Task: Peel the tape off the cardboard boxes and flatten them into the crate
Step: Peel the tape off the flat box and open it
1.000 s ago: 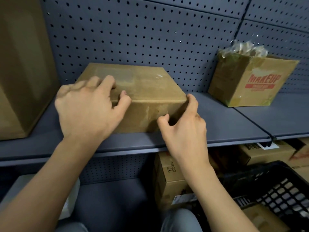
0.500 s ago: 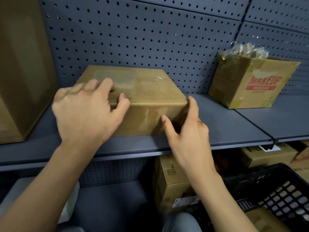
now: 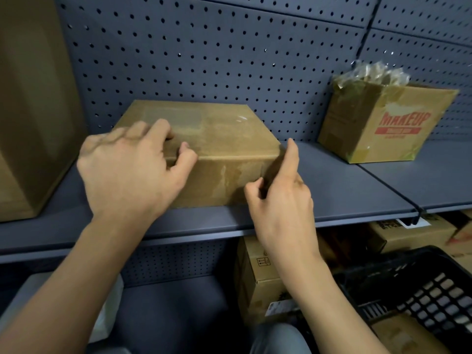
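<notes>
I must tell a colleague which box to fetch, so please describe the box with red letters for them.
Start at the grey shelf in front of the wall with holes. Go right past the plain box in the middle; the printed box stands alone further right. Only it bears red MAKEUP lettering and has crumpled clear tape on top.

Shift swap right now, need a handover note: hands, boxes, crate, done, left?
Left hand: grips the front top edge of the plain box.
Right hand: pinches its front right corner, index finger up the edge; tape hold unclear.
Plain box: closed, taped, upright on the shelf.
MAKEUP box: further right on the shelf, crumpled clear film on top.
Black crate: lower right, some cardboard inside.
Done: nothing on this box.
Left: peel its tape, flatten it into the crate; then the MAKEUP box.
</notes>
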